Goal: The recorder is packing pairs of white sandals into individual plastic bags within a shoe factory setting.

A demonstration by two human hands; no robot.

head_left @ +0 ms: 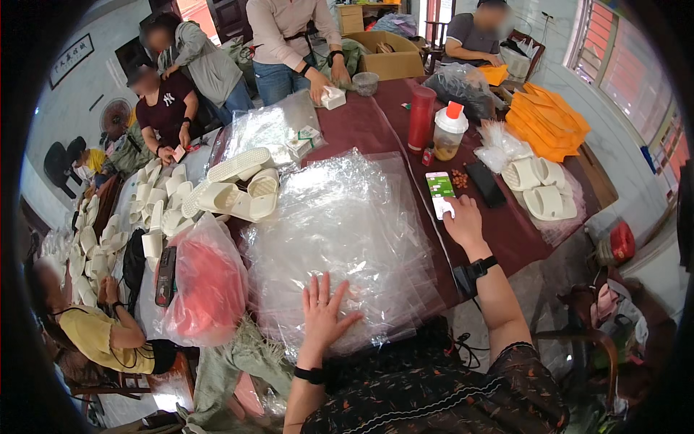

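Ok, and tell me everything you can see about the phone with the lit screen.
The phone is a slim rectangle, its glassy-looking screen lit mostly white and green. It lies face up on the dark red tablecloth, right of the clear plastic. The right hand reaches over its near end, apparently touching the screen.

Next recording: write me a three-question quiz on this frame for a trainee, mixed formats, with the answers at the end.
1. Multiple choice. What does the left hand rest on?
a) slippers
b) clear plastic
c) a cardboard box

2. True or false: the orange bags are further right in the picture than the red tumbler.

3. Fill in the missing word: the right hand is at a lit-up ____.

Key: 1 b; 2 true; 3 phone.
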